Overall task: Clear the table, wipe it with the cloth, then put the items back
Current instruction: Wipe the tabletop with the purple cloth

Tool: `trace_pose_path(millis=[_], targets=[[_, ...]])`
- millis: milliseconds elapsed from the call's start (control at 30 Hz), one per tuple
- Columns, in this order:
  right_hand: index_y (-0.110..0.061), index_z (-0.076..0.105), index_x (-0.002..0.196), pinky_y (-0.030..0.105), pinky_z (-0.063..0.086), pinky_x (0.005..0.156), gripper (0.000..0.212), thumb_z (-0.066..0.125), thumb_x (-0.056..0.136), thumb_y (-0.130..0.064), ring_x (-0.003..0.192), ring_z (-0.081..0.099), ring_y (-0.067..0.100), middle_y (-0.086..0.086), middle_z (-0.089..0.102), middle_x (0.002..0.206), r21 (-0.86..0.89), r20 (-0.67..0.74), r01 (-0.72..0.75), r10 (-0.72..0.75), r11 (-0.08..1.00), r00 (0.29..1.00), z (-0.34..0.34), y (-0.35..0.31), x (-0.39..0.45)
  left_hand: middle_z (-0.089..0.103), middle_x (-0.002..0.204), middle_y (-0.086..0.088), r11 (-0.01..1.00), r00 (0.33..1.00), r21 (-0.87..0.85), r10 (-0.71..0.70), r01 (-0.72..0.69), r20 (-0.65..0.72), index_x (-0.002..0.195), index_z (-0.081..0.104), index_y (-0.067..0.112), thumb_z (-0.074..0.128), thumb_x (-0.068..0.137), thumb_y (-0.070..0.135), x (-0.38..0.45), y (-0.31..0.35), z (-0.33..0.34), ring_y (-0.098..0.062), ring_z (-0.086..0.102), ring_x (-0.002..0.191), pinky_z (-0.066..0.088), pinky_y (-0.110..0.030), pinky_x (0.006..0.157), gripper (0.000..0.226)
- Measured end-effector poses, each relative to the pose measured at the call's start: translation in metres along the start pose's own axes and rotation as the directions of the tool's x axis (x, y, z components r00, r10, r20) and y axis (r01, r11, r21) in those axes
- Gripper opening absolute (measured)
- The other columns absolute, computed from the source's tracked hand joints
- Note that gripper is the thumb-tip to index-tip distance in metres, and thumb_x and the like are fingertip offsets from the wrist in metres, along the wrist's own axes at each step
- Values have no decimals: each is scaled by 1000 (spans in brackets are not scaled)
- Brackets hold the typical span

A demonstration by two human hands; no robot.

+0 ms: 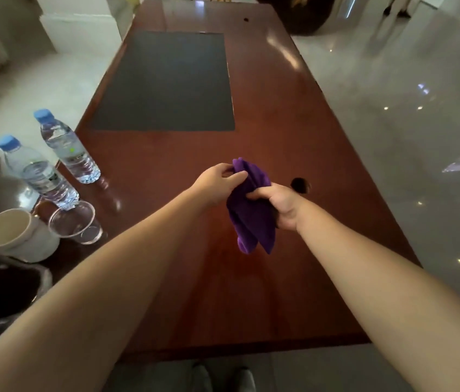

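A purple cloth [253, 216] hangs above the middle of the red-brown wooden table [294, 123], held by both hands. My left hand [219, 179] pinches its upper edge. My right hand [282, 207] grips its bunched middle, and the lower end dangles free. Two clear water bottles with blue caps stand at the table's left edge, one farther back [67, 147] and one nearer [38, 174]. A clear plastic cup [74, 223] and a white paper cup [15, 234] lie tipped beside them.
A dark rectangular mat [166, 83] is set into the far half of the table. A round cable hole [299, 184] sits just right of my right hand. Glossy grey floor surrounds the table. My feet [223, 377] show below the near edge.
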State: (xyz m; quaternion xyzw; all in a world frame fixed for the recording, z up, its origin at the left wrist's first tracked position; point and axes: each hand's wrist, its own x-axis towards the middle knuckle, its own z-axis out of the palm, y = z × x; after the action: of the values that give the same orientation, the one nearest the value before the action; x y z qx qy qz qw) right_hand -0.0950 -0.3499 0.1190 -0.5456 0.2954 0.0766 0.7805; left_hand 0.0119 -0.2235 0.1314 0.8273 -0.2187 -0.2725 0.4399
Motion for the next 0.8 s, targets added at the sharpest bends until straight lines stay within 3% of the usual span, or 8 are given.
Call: trace_pose_path(millis=[167, 267, 433, 533, 600, 800], targets=[[-6, 61, 123, 47, 50, 96, 41, 58, 84, 6, 107, 65, 37, 22, 67, 117, 1, -67, 2, -2, 1000, 998, -4, 31, 0, 60, 130, -4, 916, 988, 393, -24, 82, -151, 132, 56, 22, 41, 92, 63, -18, -58, -7, -26, 55, 119, 45, -37, 94, 59], [-12, 61, 122, 41, 52, 93, 44, 62, 82, 6, 108, 66, 31, 14, 70, 114, -25, -120, 16, -19, 1000, 993, -14, 51, -5, 51, 141, -5, 828, 973, 537, -45, 163, -226, 137, 51, 24, 38, 93, 64, -31, -98, -9, -29, 39, 133, 37, -46, 105, 61], [-22, 59, 126, 42, 45, 100, 47, 66, 83, -3, 111, 61, 23, 2, 67, 118, -280, -247, -16, -56, 960, 967, -40, 75, -19, 15, 162, -7, 672, 979, 714, -100, 198, -177, 151, 25, 31, 28, 93, 67, -56, -160, 4, -30, 3, 149, 12, -56, 116, 68], [-22, 54, 133, 44, 45, 97, 49, 65, 86, -12, 108, 58, 21, 0, 61, 121, -492, -394, -130, -88, 861, 915, -56, 77, -26, 2, 164, -3, 648, 976, 730, -147, 218, -162, 154, 11, 37, 19, 90, 73, -65, -186, 18, -29, -6, 149, 5, -58, 116, 74], [-21, 53, 131, 39, 45, 87, 46, 63, 87, -15, 98, 57, 19, 2, 61, 119, -581, -475, -172, -160, 795, 865, -66, 73, -30, -1, 164, -3, 633, 975, 742, -127, 220, -181, 154, 5, 37, 13, 88, 75, -70, -197, 25, -29, -7, 149, 2, -58, 116, 76], [-15, 46, 110, 33, 37, 72, 29, 64, 87, -15, 87, 61, 37, 17, 63, 107, -844, -512, -321, -466, 430, 722, -92, 47, -42, -2, 164, -2, 624, 967, 747, -63, 231, -246, 154, 4, 39, 1, 83, 78, -70, -212, 34, -27, -11, 149, -6, -55, 116, 80]])
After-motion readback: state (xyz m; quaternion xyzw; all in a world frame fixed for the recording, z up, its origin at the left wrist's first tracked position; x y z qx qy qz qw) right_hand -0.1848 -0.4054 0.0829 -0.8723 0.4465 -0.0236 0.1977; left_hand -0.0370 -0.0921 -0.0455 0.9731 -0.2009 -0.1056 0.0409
